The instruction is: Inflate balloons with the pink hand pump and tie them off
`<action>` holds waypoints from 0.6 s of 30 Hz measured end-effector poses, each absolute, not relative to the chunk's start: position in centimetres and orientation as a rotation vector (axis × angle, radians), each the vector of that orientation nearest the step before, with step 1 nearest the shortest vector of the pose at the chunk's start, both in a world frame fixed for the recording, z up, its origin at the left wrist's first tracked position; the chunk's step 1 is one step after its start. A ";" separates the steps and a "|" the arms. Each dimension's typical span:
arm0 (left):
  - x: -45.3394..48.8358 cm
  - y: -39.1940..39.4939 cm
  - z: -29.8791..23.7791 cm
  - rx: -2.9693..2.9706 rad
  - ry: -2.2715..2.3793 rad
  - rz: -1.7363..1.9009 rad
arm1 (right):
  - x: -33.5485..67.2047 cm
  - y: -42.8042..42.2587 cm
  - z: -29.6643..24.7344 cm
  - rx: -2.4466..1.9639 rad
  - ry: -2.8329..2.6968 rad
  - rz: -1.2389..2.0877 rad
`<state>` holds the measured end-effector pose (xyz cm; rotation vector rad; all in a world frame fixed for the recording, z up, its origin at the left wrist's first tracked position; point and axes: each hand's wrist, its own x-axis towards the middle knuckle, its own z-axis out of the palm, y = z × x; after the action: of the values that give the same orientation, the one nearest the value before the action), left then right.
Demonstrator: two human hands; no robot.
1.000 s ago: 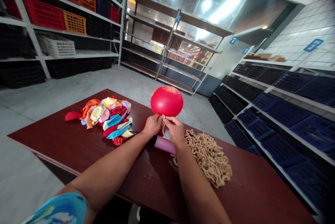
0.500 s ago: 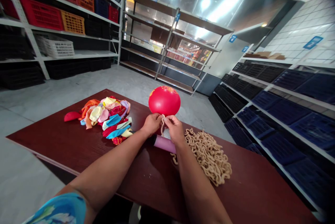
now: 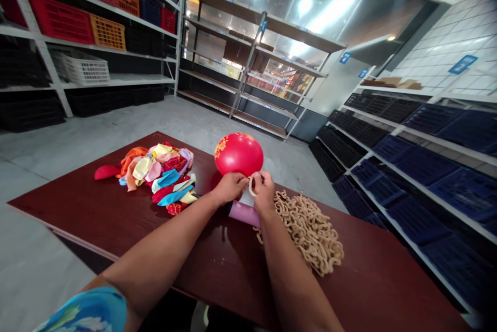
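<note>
A red inflated balloon point(image 3: 239, 155) with yellow print sits just beyond my hands, at the table's far edge. My left hand point(image 3: 232, 187) is closed in a pinch on the balloon's neck, which the fingers mostly hide. Right beside it, my right hand point(image 3: 263, 189) pinches a cream-coloured cord point(image 3: 252, 186) that curves in a loop close to the neck. Below both hands lies a pink cylinder point(image 3: 243, 213) with a pale section, partly covered by my right wrist; it looks like a hand pump. To the right spreads a heap of tan curly cords point(image 3: 308, 233).
Uninflated balloons point(image 3: 159, 171) in several colours are piled on the left of the brown table point(image 3: 205, 270). Shelves with crates point(image 3: 60, 18) stand at left, a metal rack point(image 3: 248, 62) at the back, and blue and black crates point(image 3: 411, 156) at right.
The balloon has shifted slightly left and down, and its print has turned. My right hand has moved a little right, and the cord that hung down now curves in a loop.
</note>
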<state>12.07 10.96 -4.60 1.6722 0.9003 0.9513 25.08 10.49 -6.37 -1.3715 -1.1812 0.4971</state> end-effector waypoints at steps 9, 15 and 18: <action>12.4 10.4 -4.1 1.600 0.826 0.864 | 25.3 11.1 -7.2 -1.465 -1.196 0.375; 12.2 10.0 -3.5 1.461 0.754 0.832 | 25.5 11.0 -7.7 -1.515 -1.179 0.330; 11.9 10.2 -3.5 1.389 0.763 0.803 | 25.2 10.9 -7.7 -1.539 -1.132 0.344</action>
<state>11.87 10.22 -3.46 1.3891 0.7630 0.8030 25.23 10.93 -7.67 -1.5386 -1.1325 0.3444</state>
